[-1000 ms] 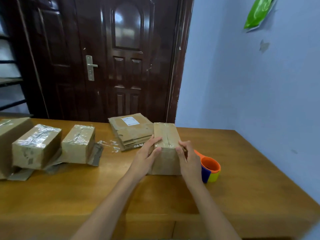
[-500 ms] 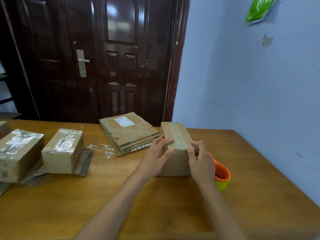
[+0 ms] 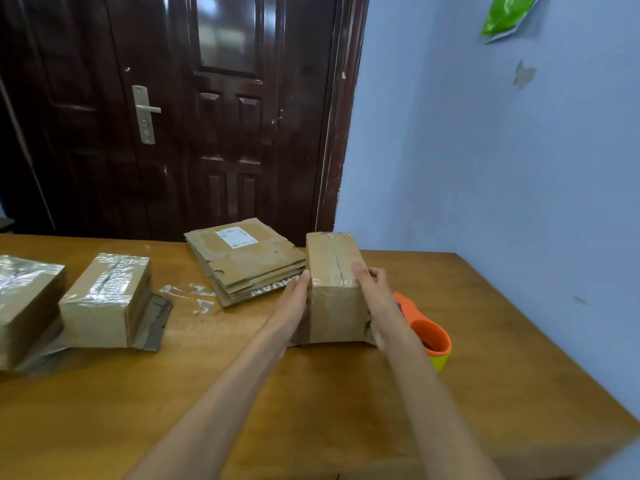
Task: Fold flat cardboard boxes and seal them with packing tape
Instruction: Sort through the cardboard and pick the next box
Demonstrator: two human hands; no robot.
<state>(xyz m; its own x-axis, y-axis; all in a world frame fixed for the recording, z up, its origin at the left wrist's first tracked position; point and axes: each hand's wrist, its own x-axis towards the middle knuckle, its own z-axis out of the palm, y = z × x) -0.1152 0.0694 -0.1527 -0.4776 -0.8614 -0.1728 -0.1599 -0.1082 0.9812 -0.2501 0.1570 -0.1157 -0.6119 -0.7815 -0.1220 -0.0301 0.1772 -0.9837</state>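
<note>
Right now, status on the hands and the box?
Left hand and right hand flat against box sides. Top taped, box upright on table. Tape dispenser close right.

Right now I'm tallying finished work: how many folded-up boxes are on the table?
3. One box stands between the left hand and right hand; a taped box sits left of centre; another is cut by the left edge. More may lie beyond it.
</note>
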